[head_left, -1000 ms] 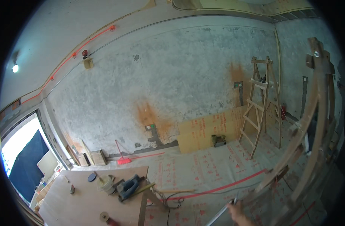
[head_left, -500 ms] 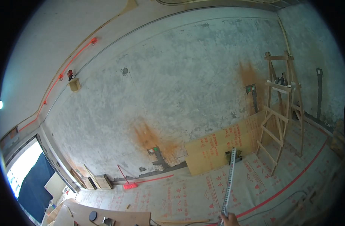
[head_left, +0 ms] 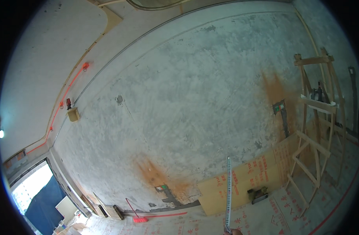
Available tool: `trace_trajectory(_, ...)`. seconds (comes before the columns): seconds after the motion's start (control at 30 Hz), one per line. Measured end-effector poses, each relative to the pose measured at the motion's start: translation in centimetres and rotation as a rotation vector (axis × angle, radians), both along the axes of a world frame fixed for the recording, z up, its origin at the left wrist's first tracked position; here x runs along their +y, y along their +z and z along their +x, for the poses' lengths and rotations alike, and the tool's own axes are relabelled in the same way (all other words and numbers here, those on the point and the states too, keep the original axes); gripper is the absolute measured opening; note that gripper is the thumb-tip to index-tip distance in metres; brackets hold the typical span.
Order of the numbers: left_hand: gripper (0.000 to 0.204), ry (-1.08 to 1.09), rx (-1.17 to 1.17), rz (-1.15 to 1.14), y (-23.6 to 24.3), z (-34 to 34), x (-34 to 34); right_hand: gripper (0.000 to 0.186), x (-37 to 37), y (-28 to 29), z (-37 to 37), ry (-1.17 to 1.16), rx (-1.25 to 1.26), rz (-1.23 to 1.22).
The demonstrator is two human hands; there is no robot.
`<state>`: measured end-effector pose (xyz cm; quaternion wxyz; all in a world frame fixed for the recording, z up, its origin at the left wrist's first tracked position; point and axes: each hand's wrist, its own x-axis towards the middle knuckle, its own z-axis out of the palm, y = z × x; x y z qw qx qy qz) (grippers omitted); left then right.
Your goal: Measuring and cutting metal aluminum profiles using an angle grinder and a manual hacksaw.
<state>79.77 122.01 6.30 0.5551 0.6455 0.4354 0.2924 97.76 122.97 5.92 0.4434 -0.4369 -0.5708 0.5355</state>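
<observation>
A tape measure [head_left: 229, 188] shows as a long, pale, marked blade standing nearly upright toward the wall. Its lower end meets my right hand [head_left: 234, 232], only a sliver of which enters at the lower edge, closed around it; the case is out of sight. The blade's tip overlaps the grey patchy plaster wall [head_left: 179, 109] in my view, and whether it touches is unclear. My left hand is out of the picture.
A wooden ladder-like stand [head_left: 312, 164] with a tool on it is at the right. A yellowish board [head_left: 226, 194] leans low on the wall, a green-black tool [head_left: 258, 194] before it. A red broom [head_left: 140, 219] rests left; printed sheeting [head_left: 281, 213] covers the floor.
My view has tilted upward, so the wall fills more and the table has dropped out. The tape blade now stands straighter, and less of my right hand shows.
</observation>
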Motion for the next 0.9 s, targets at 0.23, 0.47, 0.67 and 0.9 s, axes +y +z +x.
trace_trajectory(0.23, 0.039, -0.101, -0.114, -0.095, 1.6, 3.3, 12.7, 0.038, 23.2, 0.9, 4.4, -0.365, 0.038, 0.327)
trace_trajectory(0.47, 0.044, -0.034, 0.18, -0.014, -3.9, 2.1, 29.2, 0.041, 50.4, 21.5, 18.4, -0.523, 0.12, 0.41)
trace_trajectory(0.67, 0.04, 0.092, 0.129, 0.097, 3.9, 2.9, 39.8, 0.031, 59.8, 41.3, 23.9, -0.42, 0.366, 0.469)
trace_trajectory(0.9, 0.036, 0.382, 0.087, 0.264, 14.4, 8.4, 45.6, 0.033, 63.5, 44.5, 16.7, -0.118, 0.213, 0.732)
